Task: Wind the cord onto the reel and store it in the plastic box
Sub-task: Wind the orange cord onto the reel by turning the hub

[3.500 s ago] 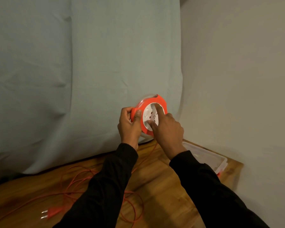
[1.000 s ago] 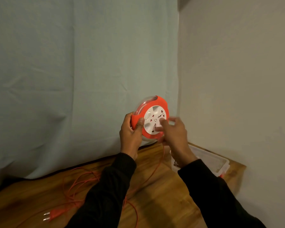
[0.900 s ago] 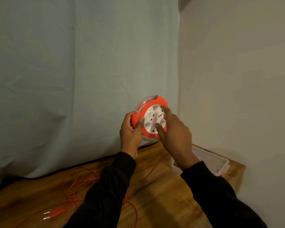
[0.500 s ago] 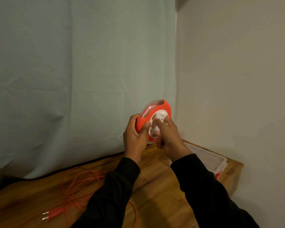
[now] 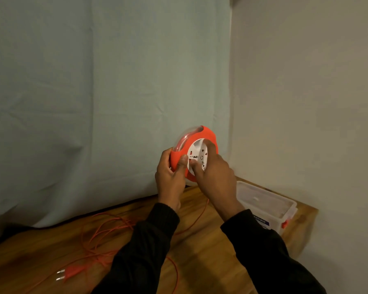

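We see left hand (image 5: pixel 170 177) gripping reel (image 5: pixel 194 153) rim, right hand (image 5: pixel 216 172) pinching its white hub; sleeves hide part of cord (image 5: pixel 106 234) and box (image 5: pixel 268 205).

Dim, warm indoor light. The right hand (image 5: pixel 216 177) is slightly motion-blurred. Soft shadows fall on the worktop (image 5: pixel 200 247), and the wide lens bends lines near the edges.

Head-worn view, facing forward-down, close over wooden table (image 5: pixel 200 251), room corner
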